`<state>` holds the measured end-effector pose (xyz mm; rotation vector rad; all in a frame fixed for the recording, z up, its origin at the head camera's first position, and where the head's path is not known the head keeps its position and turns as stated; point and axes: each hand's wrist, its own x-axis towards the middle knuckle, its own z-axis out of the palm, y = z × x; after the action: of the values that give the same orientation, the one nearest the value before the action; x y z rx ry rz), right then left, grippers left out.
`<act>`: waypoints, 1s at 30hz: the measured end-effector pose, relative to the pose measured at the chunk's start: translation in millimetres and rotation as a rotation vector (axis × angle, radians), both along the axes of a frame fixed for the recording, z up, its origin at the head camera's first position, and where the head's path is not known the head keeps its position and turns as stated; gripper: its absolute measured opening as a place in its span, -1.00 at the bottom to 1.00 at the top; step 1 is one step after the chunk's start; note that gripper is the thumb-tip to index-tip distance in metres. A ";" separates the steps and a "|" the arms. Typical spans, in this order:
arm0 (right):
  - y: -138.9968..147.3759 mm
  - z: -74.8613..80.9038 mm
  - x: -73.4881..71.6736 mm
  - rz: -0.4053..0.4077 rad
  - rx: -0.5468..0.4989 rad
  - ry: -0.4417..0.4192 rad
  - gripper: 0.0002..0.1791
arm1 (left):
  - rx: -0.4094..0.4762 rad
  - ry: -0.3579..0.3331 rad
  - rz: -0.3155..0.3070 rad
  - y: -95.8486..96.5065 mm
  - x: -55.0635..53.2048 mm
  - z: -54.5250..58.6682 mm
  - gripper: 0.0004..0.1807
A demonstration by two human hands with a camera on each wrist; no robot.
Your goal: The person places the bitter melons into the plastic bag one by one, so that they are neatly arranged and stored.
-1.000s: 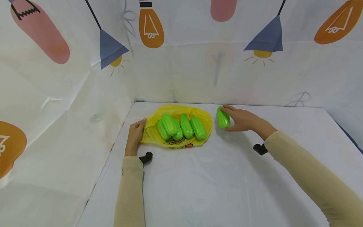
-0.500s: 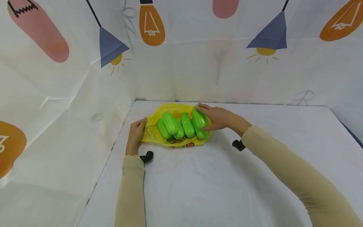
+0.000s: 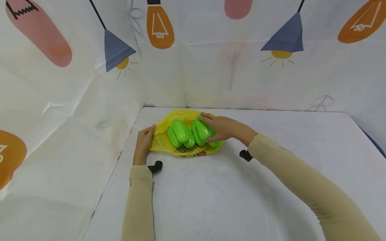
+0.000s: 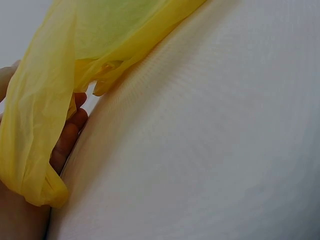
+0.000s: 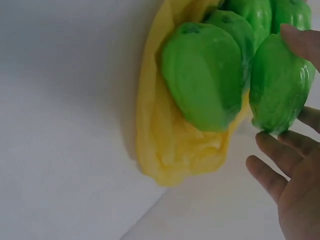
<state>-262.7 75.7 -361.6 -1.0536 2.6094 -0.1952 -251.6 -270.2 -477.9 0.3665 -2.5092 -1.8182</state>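
Note:
A yellow plastic bag [image 3: 159, 142] lies open near the back of the table, with several shiny green ridged fruits [image 3: 180, 132] resting on it. My left hand [image 3: 143, 140] grips the left edge of the bag, its fingers partly hidden behind the film [image 4: 35, 115] in the left wrist view. Over the right part of the bag, my right hand [image 3: 224, 128] holds one green ridged fruit [image 5: 280, 82] between thumb and fingertips. From the head, this held fruit and the hand partly cover the fruits beneath. The right wrist view shows another large fruit [image 5: 202, 75] lying beside it.
A white-covered table [image 3: 205, 194] spreads out in front of the bag. Behind it hangs a white cloth [image 3: 196, 80] printed with lamps and bulbs, which also runs along the left side.
My right hand has carried the green ridged fruit leftward from the tabletop right of the bag to above the fruits on it. My left hand has stayed at the bag's edge.

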 end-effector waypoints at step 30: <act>7.0 -17.0 7.5 -0.044 0.038 -0.051 0.12 | 0.038 0.001 0.012 3.7 4.0 1.6 -0.35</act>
<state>-255.2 82.7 -378.7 -0.9668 2.5818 -0.1794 -247.5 -266.5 -476.3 0.3808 -2.4691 -1.8631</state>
